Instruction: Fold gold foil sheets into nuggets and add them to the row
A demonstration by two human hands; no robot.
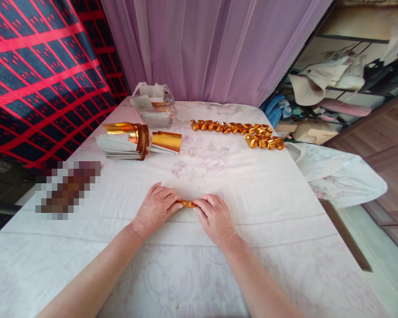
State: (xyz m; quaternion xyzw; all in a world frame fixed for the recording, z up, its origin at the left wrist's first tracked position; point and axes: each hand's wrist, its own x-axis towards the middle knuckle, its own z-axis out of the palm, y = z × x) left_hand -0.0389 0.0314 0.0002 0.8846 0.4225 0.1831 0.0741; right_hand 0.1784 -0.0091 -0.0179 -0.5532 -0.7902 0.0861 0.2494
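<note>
Pinching 1 gold foil piece [187, 204] between left hand [155, 210] and right hand [215, 217], fingers clamped on its ends, flat against tabletop [252, 198] for creasing.

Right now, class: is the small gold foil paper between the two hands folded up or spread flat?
Folded up. The small gold foil paper shows only as a narrow strip pinched between the left hand and right hand.

Folded paper [188, 204] between both hands, on table [268, 247]
</note>
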